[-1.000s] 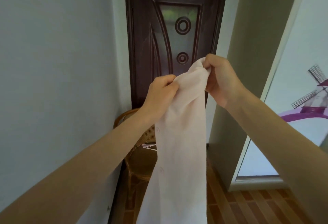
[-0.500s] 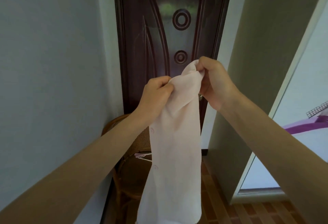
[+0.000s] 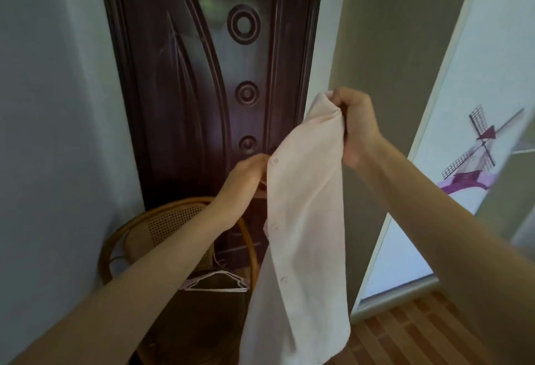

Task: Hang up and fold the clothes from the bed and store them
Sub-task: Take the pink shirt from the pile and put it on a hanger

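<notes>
Hanging from the right hand [image 3: 357, 129], a pink buttoned shirt [image 3: 304, 220] is gripped at its bunched top; its button edge is now pinched lower by the left hand [image 3: 246, 175], suggesting spreading before the hanger [image 3: 215, 282] on the chair [image 3: 173, 220] is used.

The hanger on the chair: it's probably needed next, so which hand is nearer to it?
Left. The left hand grips the shirt's buttoned edge above the hanger; the right hand holds the shirt's top, higher and further right.
</notes>
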Tool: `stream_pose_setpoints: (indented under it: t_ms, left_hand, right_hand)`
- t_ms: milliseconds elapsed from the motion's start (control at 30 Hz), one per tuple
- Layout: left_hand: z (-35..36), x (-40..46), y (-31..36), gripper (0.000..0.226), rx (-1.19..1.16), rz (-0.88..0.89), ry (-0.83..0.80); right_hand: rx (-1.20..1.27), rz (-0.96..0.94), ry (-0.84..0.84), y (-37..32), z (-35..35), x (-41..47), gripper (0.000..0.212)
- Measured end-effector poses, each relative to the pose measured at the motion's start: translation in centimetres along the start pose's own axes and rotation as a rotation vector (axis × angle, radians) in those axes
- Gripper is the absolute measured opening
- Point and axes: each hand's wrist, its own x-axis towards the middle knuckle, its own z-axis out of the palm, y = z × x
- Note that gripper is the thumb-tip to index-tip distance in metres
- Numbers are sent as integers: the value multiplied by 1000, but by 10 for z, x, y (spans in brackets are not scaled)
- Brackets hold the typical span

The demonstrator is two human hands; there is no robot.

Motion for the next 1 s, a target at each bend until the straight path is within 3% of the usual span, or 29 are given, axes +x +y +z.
stream_pose_setpoints:
  t_ms: [67,100,167,233,267,400,500,600,800,933,967,1000]
  left_hand:
    - [0,20,-30,18,58,107,-179]
    - [0,28,-46,33,130,197,-268]
    - [2,41,-68,75,259,327,-291]
    - [11,48,-76,97,283,370,-315]
    - [16,51,-77,93,265,395,-335]
    - [30,73,-75,33,137,531,-246]
    - [23,84,-65,17,32,487,-197]
    - [11,93,-52,19,-13,456,-179]
    - [14,100,-12,25,-22,490,-90]
    - [24,99,27,32,97,632,-50]
    - [27,95,39,36,159,679,-49]
    - [31,93,48,36,229,719,-53]
  right_hand:
    - [20,-10,-3,-2,-4,8,37]
    - [16,-9,-7,-2,-6,11,36]
    - [7,0,-11,0,-10,14,30]
    - [22,11,-27,1,-14,14,18]
    - [23,7,-30,1,-15,14,15]
    - [-22,-10,-56,-10,-18,10,25]
    - [-71,-45,13,-19,-36,14,22]
    - [-174,-43,69,-22,-69,24,3]
    - [-580,172,220,-10,-118,37,13]
    - [-912,275,247,-4,-122,37,7]
    - [-967,263,204,-5,-118,37,21]
    - [-991,232,147,-8,-111,36,55]
